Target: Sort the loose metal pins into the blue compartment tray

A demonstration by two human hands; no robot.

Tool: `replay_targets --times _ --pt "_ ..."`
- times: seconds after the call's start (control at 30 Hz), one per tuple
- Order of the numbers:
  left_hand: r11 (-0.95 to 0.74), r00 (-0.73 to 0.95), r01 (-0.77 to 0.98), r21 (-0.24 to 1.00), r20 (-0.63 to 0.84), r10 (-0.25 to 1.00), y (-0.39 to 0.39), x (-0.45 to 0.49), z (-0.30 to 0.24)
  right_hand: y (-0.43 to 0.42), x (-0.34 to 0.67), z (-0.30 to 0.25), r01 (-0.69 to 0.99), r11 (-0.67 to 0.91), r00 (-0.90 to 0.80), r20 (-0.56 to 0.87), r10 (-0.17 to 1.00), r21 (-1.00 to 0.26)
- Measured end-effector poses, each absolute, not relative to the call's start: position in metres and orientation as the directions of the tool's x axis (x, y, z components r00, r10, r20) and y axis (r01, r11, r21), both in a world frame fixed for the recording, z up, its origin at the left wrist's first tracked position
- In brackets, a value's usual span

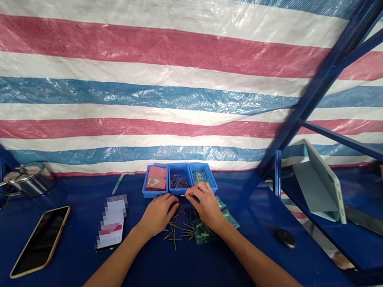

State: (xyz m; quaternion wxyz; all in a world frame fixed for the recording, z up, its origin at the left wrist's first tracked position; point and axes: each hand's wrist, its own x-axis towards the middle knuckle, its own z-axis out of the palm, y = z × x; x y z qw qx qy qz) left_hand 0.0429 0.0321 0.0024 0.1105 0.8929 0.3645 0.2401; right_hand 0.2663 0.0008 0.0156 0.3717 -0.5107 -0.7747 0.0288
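Nearside of curled left hand (159,213) (grip unclear), blue counter (179,282) is exposed to its edge; rightward, brassy metal rods (188,233), one pinched by right hand (205,206).

Free tabletop (186,283) nearside, bins (156,194) ahead

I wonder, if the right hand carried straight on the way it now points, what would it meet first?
Most likely the front wall of the blue tray, around its middle or right compartment; the right hand overlaps that edge in view, so any gap between them is unclear.
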Motion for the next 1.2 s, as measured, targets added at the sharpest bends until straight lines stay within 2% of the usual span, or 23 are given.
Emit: replay_targets --times 0.27,0.4,0.53,0.63,0.73,0.87,0.97,1.2 --pt "-0.712 0.62 0.599 0.366 0.349 0.702 0.031 0.044 0.007 0.0 0.263 0.021 0.709 0.504 -0.222 0.522 0.824 -0.494" --pt "-0.712 0.623 0.602 0.362 0.345 0.702 0.031 0.044 0.006 -0.002 0.261 0.022 0.643 0.457 -0.155 0.479 0.864 -0.615" --pt "-0.712 0.625 0.603 0.359 0.343 0.701 0.031 0.043 0.005 0.001 0.26 0.015 0.411 0.307 -0.024 0.326 0.945 -0.858" --pt "-0.711 0.626 0.605 0.359 0.338 0.703 0.03 0.043 0.005 0.006 0.26 0.012 0.067 0.109 0.044 0.112 0.993 -0.992" --pt "-0.71 0.625 0.605 0.36 0.337 0.704 0.03 0.043 0.005 0.008 0.26 0.014 -0.249 -0.021 0.0 -0.022 1.0 -0.968" --pt "-0.709 0.622 0.6 0.37 0.341 0.705 0.03 0.043 0.006 0.007 0.262 0.022 -0.465 -0.087 -0.037 -0.079 0.996 -0.881" --pt "-0.714 0.627 0.591 0.375 0.343 0.699 0.03 0.043 0.006 0.006 0.263 0.025 -0.512 -0.122 -0.07 -0.1 0.993 -0.85" --pt "-0.713 0.623 0.595 0.372 0.348 0.701 0.031 0.044 0.004 0.006 0.264 0.022 -0.478 -0.192 -0.109 -0.16 0.981 -0.857"
